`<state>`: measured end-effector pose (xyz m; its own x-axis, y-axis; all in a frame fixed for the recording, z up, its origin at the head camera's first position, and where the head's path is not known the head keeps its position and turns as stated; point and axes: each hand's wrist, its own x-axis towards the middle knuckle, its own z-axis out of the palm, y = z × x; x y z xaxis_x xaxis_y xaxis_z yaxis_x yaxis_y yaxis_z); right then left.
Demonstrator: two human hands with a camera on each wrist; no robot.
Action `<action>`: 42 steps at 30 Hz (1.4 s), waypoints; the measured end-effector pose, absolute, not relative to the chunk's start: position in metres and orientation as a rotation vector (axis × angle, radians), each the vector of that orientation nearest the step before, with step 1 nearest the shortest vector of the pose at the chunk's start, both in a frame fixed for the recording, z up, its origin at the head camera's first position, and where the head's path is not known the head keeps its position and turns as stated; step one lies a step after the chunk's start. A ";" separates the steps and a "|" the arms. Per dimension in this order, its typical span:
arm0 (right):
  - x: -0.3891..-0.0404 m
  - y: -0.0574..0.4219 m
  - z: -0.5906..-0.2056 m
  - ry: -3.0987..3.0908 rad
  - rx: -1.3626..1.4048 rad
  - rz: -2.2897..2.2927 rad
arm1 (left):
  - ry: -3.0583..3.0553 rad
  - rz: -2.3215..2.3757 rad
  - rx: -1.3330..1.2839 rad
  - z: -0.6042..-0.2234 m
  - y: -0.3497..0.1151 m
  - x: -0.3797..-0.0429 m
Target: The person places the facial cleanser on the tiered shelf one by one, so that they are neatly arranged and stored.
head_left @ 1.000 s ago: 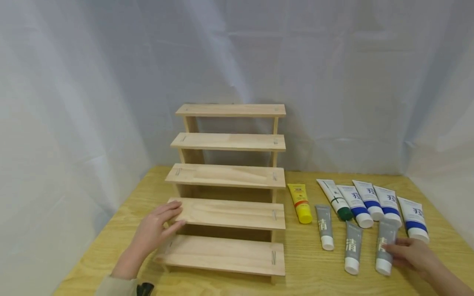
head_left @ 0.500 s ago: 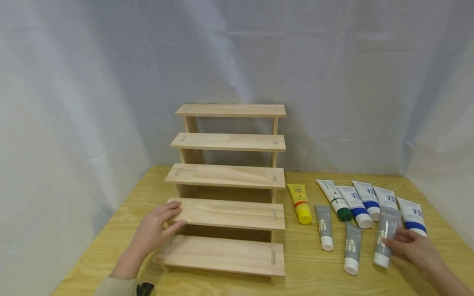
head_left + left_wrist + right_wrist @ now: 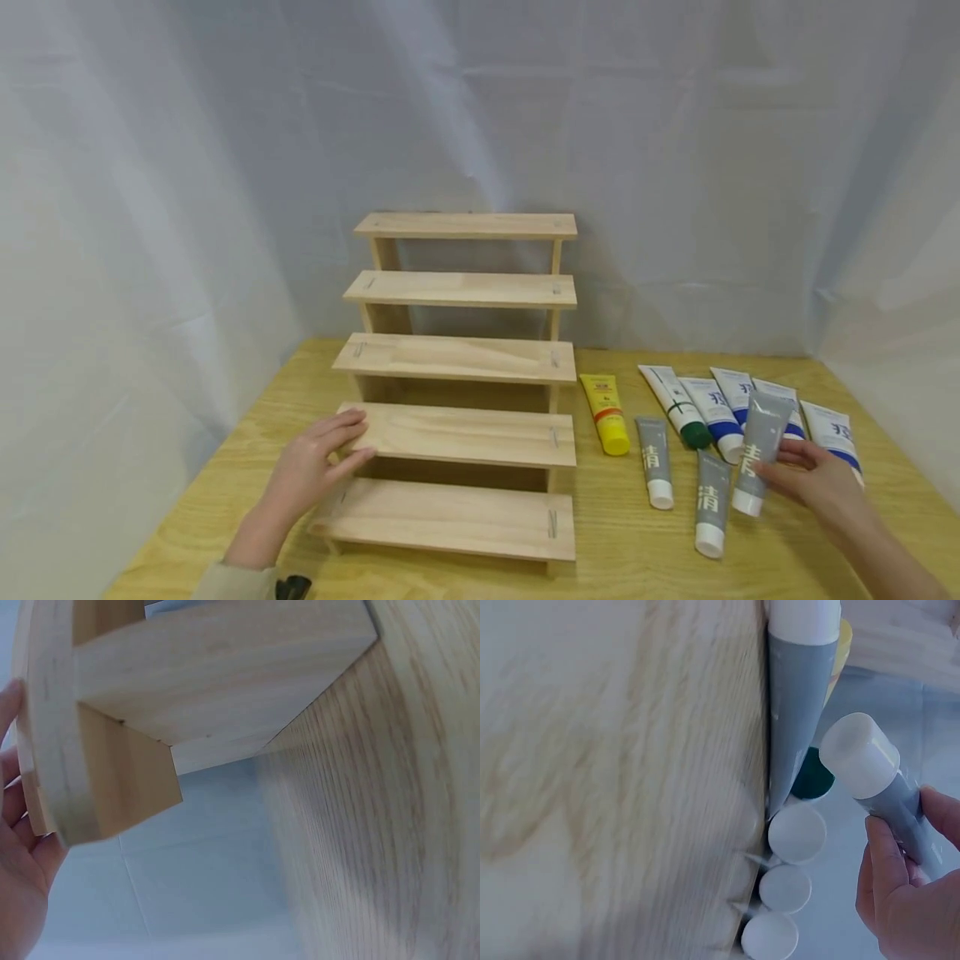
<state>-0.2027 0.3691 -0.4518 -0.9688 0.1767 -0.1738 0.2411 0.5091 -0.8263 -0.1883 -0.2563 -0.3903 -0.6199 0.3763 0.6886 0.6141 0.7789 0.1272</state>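
Observation:
At the left end of a stepped wooden display rack (image 3: 472,437), my left hand (image 3: 307,467) holds the second step from the bottom, fingers on top and thumb at the front edge. The left wrist view shows this hand (image 3: 22,862) against the rack's board (image 3: 64,735). My right hand (image 3: 817,487) pinches a grey tube with a white cap (image 3: 765,442) between thumb and fingers, raised off the table and tilted cap-down. In the right wrist view the held tube (image 3: 900,817) is apart from the others. Two like grey tubes lie nearby, one (image 3: 711,504) just left of it.
A yellow tube (image 3: 606,414) lies right of the rack. Behind the grey tubes are a white tube with a green cap (image 3: 675,404) and several white-and-blue tubes (image 3: 828,429). The wooden table (image 3: 630,567) meets pale sheeting (image 3: 675,208) at the back and sides.
My right hand has lifted the grey tube from the table and moved it up and to the left, tilting it. My left hand stays in place on the rack.

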 end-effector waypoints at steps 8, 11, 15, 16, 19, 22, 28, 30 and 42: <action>-0.224 0.366 -0.480 2.822 0.290 -1.392 | -2.302 -0.473 -0.742 -0.391 -0.256 -0.188; -0.229 0.362 -0.481 2.838 0.266 -1.413 | -2.299 -0.472 -0.742 -0.391 -0.256 -0.188; -0.230 0.345 -0.464 2.742 0.269 -1.541 | -2.295 -0.473 -0.743 -0.391 -0.257 -0.189; -0.229 0.339 -0.457 2.707 0.260 -1.572 | -2.296 -0.473 -0.741 -0.391 -0.257 -0.189; -0.228 0.325 -0.440 2.669 0.238 -1.609 | -2.297 -0.475 -0.739 -0.390 -0.257 -0.188; -0.230 0.315 -0.432 2.652 0.224 -1.622 | -2.290 -0.475 -0.742 -0.390 -0.257 -0.189; -0.236 0.297 -0.420 2.624 0.185 -1.660 | -2.282 -0.467 -0.748 -0.391 -0.256 -0.189; -0.241 0.295 -0.421 2.634 0.161 -1.683 | -2.285 -0.470 -0.744 -0.391 -0.257 -0.189; -0.296 0.288 -0.461 2.641 0.046 -1.897 | -2.296 -0.468 -0.750 -0.390 -0.258 -0.189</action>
